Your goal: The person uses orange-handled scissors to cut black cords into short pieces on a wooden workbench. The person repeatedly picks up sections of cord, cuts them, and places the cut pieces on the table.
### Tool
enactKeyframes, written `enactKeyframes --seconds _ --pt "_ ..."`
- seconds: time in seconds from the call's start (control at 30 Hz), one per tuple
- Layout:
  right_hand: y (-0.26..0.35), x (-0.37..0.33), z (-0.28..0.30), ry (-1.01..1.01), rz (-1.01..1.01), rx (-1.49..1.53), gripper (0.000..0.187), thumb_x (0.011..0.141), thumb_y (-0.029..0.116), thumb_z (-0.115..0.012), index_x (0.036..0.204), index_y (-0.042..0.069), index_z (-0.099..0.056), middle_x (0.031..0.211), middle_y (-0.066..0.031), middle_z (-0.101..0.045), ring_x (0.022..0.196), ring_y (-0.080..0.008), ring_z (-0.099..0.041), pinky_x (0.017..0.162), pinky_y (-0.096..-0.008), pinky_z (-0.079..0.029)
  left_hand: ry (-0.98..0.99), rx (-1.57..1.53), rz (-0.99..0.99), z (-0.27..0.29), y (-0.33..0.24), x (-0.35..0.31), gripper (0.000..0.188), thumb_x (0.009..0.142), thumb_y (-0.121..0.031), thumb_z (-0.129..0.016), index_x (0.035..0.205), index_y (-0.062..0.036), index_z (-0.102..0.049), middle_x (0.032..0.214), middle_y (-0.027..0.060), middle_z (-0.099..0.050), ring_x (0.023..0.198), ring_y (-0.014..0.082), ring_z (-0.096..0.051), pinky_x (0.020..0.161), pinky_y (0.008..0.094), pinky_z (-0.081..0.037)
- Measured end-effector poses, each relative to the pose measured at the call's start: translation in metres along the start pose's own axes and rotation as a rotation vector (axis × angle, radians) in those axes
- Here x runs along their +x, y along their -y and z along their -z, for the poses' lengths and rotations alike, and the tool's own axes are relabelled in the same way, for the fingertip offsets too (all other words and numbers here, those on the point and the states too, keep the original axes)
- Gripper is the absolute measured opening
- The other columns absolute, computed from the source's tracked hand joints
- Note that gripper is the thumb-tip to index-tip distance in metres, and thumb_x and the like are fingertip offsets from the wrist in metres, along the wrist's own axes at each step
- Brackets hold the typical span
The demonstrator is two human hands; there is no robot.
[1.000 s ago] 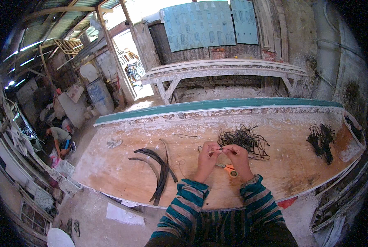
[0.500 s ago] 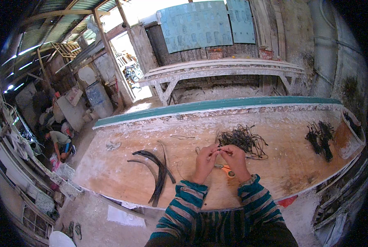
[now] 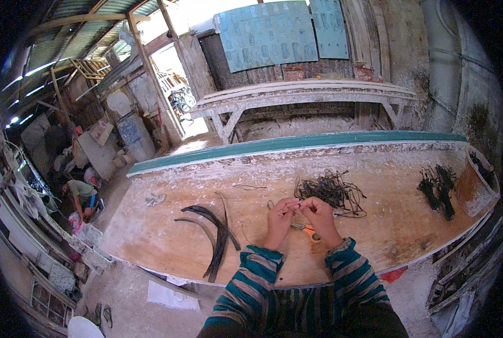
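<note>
Two hands meet over the middle of the bench, pinching a small dark piece

At the far left, beyond the left end of the bench [image 3: 144,248], we see a co-worker [image 3: 82,194] bent low, arms reaching down toward the floor. On the bench itself, we find a pale crumpled scrap [image 3: 155,199] toward the far left corner. Next come curved black strips [image 3: 222,241], bunched together and reaching down close to the near edge. Past their upper ends, nearer the far edge, lies a single thin cord [image 3: 250,187].

At the middle we see the left hand [image 3: 278,223], a thin dark loop [image 3: 270,204] showing just beside its fingers. Its grip is pinching a small dark piece [image 3: 298,205], too small for us to identify, held above the bench midway along its length. The right hand [image 3: 321,222] pinches the same piece from the other side, fingertips almost meeting. Between the wrists, orange-handled scissors [image 3: 313,233] lie on the bench.

Just beyond the right hand, toward the far edge, we see a tangled heap of black cords [image 3: 331,188]. Well apart from it, toward the right end, lie black bundles [image 3: 440,191], and beside them a dusty container [image 3: 472,194] at the right edge, with dark things inside.
</note>
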State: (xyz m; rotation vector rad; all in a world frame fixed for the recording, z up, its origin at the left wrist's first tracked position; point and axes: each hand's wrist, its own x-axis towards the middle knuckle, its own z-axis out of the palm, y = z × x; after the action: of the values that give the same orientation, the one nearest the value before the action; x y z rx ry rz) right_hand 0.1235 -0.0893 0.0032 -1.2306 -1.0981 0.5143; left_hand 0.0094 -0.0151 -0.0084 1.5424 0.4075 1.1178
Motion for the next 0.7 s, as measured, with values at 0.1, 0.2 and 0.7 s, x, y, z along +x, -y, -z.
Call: enactKeyframes --seconds 0.1,0.2,0.7 --pt "-0.005 0.001 0.000 0.004 0.000 0.055 0.008 0.081 0.008 -0.058 0.085 0.001 -0.060 0.075 0.0001 -0.057 0.067 -0.0066 -0.050 0.059 -0.0223 -0.042 0.028 -0.087 0.031 -0.001 0.004 0.002 0.016 0.086 -0.006 -0.055 0.101 -0.0027 -0.057 0.096 0.0045 -0.062 0.085 0.0105 -0.058 0.069 0.0231 -0.048" --pt "-0.009 0.001 0.000 0.032 -0.017 0.109 0.007 0.085 0.009 -0.055 0.085 0.002 -0.057 0.074 0.0018 -0.054 0.067 -0.0053 -0.048 0.060 -0.0200 -0.039 0.039 -0.086 0.033 0.000 0.004 0.003 0.012 0.087 -0.008 -0.055 0.099 -0.0032 -0.057 0.094 0.0038 -0.062 0.083 0.0100 -0.057 0.067 0.0236 -0.048" --pt "-0.001 0.003 0.004 0.238 -0.365 0.814 0.008 0.089 0.010 -0.051 0.091 0.004 -0.056 0.083 -0.0012 -0.057 0.071 -0.0098 -0.055 0.074 -0.0274 -0.049 0.125 -0.186 0.109 0.004 0.008 0.007 0.013 0.090 -0.012 -0.053 0.098 -0.0019 -0.055 0.089 0.0036 -0.059 0.079 0.0106 -0.056 0.067 0.0232 -0.047"
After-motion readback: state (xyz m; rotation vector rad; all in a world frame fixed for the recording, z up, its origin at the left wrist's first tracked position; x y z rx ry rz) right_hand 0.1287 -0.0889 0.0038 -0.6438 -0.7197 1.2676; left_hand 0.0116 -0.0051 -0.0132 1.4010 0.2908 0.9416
